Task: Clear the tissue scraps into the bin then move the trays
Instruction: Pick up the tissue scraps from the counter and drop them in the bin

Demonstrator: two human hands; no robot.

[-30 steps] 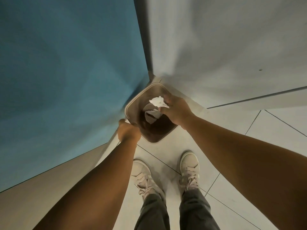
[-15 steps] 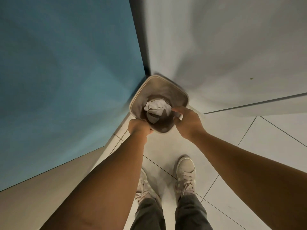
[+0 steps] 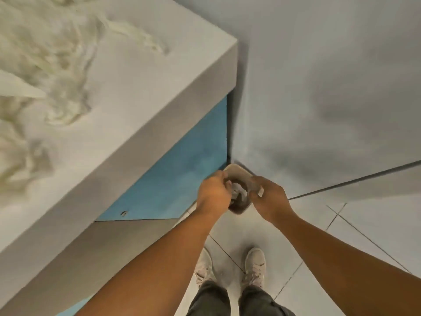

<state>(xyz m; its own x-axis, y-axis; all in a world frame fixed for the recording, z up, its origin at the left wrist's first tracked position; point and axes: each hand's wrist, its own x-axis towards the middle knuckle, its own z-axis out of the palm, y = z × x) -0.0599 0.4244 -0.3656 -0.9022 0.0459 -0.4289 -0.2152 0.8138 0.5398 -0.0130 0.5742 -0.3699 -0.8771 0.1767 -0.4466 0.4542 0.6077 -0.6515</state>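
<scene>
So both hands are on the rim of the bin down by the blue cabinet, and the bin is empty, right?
Not empty: the head view shows crumpled white tissue inside the bin. The rest holds: left hand and right hand grip its rim, by the blue cabinet.

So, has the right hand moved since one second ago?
Yes. The right hand has come off the opening of the bin, where it held the tissue, toward the person, and now grips the right rim.
</scene>
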